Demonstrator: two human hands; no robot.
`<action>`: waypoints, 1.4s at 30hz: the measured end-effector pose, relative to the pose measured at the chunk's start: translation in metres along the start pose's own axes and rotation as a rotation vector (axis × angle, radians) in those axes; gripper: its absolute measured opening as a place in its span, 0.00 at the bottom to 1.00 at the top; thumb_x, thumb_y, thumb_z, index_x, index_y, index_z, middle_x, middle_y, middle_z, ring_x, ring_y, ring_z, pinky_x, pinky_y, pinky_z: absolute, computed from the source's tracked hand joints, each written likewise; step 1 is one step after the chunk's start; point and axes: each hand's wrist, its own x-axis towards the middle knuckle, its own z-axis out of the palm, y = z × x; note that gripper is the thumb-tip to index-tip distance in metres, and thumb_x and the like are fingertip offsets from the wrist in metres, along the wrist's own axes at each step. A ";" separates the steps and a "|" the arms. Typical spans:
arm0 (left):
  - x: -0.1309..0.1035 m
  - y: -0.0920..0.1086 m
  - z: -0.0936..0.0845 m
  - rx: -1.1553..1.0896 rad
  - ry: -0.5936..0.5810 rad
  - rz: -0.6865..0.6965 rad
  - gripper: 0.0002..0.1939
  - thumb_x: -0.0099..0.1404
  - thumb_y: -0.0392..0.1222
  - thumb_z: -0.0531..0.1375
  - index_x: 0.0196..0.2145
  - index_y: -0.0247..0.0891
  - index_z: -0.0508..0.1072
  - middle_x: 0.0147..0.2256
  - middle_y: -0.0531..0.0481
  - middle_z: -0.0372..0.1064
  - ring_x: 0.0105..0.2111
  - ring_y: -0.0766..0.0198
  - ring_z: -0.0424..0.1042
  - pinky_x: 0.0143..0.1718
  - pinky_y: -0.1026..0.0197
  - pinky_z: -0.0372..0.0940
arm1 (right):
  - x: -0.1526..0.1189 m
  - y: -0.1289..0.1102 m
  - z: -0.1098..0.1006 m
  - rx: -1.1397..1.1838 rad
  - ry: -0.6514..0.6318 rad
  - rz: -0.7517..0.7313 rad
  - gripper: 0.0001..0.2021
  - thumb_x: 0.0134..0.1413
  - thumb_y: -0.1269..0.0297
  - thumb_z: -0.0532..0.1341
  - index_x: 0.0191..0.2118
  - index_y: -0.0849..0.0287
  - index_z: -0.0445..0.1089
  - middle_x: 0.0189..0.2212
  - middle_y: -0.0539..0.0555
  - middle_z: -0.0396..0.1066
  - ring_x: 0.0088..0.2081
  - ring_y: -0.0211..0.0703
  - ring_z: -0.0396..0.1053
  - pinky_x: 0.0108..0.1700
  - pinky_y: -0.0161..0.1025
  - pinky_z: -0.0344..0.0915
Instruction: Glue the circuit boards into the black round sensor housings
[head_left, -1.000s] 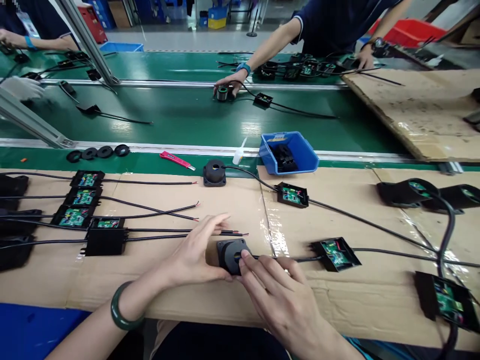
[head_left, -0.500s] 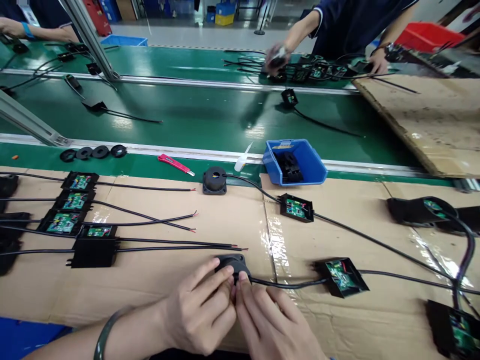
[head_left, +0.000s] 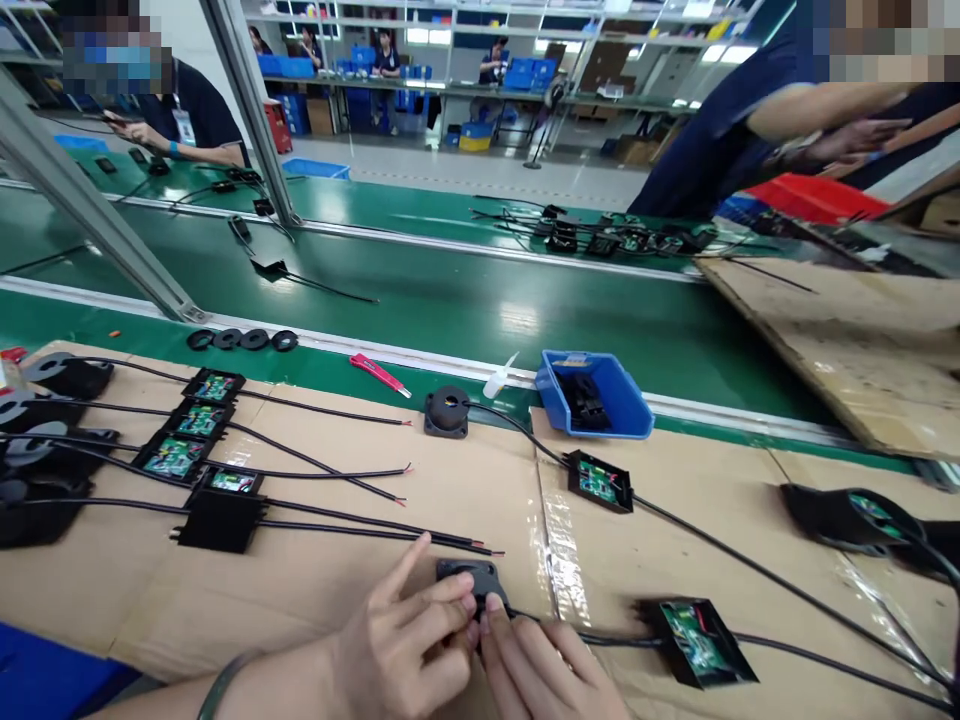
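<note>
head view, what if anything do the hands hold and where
The left hand and right hand hold the black housing at its near side; exact grip hidden.

Legible lettering: none. Pink cutter (head_left: pixel 380 375), mid-frame: marking on handle too small to make out. Badge (head_left: pixel 184 126) on co-worker (head_left: pixel 216 115), upper left: print unreadable. Yellowish strip (head_left: pixel 571 361) on blue bin (head_left: pixel 631 412), right of centre: wording indecipherable.

black housing (head_left: pixel 489 577), tan cardboard (head_left: pixel 480 490), blue bin (head_left: pixel 628 405), pink knife (head_left: pixel 379 374)
</note>
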 end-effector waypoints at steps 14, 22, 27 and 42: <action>-0.001 -0.005 0.006 0.216 -0.049 0.184 0.11 0.69 0.29 0.54 0.40 0.38 0.74 0.44 0.40 0.80 0.54 0.54 0.74 0.67 0.33 0.42 | -0.017 0.055 -0.034 0.365 0.076 0.309 0.10 0.65 0.71 0.55 0.43 0.58 0.75 0.43 0.56 0.79 0.40 0.43 0.72 0.42 0.40 0.72; 0.009 0.001 0.019 0.097 0.033 0.117 0.11 0.66 0.28 0.58 0.28 0.39 0.69 0.40 0.47 0.79 0.47 0.62 0.76 0.58 0.47 0.64 | -0.116 0.102 -0.051 0.092 -0.044 0.556 0.12 0.66 0.60 0.55 0.43 0.54 0.76 0.40 0.57 0.79 0.39 0.47 0.78 0.38 0.40 0.78; 0.015 0.002 0.017 0.118 0.034 0.124 0.11 0.65 0.29 0.59 0.26 0.39 0.69 0.37 0.51 0.79 0.42 0.60 0.77 0.53 0.50 0.66 | -0.134 0.095 -0.060 0.047 -0.065 0.604 0.11 0.65 0.60 0.56 0.47 0.52 0.74 0.43 0.56 0.79 0.41 0.48 0.78 0.43 0.43 0.77; 0.016 0.005 0.013 -0.015 -0.079 -0.068 0.06 0.63 0.31 0.58 0.33 0.38 0.74 0.41 0.43 0.74 0.44 0.53 0.72 0.50 0.41 0.67 | -0.200 0.114 -0.019 0.033 -0.263 0.753 0.19 0.63 0.54 0.53 0.55 0.54 0.70 0.49 0.60 0.72 0.47 0.54 0.73 0.44 0.48 0.70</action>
